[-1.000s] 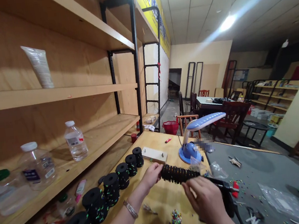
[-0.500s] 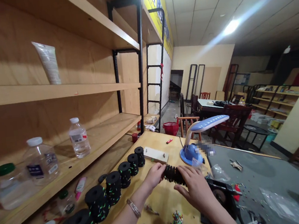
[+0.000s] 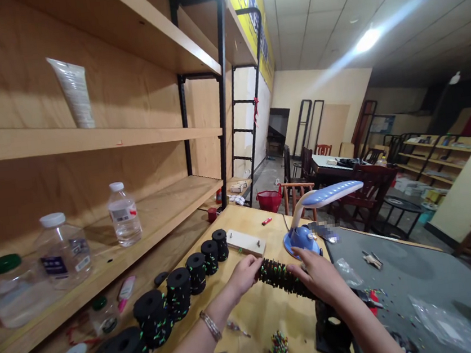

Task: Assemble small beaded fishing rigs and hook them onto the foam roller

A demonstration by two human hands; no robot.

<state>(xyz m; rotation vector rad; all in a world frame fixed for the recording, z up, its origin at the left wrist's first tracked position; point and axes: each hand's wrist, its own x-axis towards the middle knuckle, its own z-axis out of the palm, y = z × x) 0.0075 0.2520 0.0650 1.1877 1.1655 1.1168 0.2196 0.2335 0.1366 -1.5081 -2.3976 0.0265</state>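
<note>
Black ridged roll [image 3: 277,275] calls for steady support: left hand [image 3: 245,276] pinches one end, right hand's [image 3: 322,276] wide grip lies across it, light, even pressure advised.

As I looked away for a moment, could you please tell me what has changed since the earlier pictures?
The right hand has moved from the near side of the black ridged roll up and away from the wearer, over its right part. Green flecks now show along the roll. The left hand still holds its left end. The black spools and blue desk lamp stayed put.
</note>
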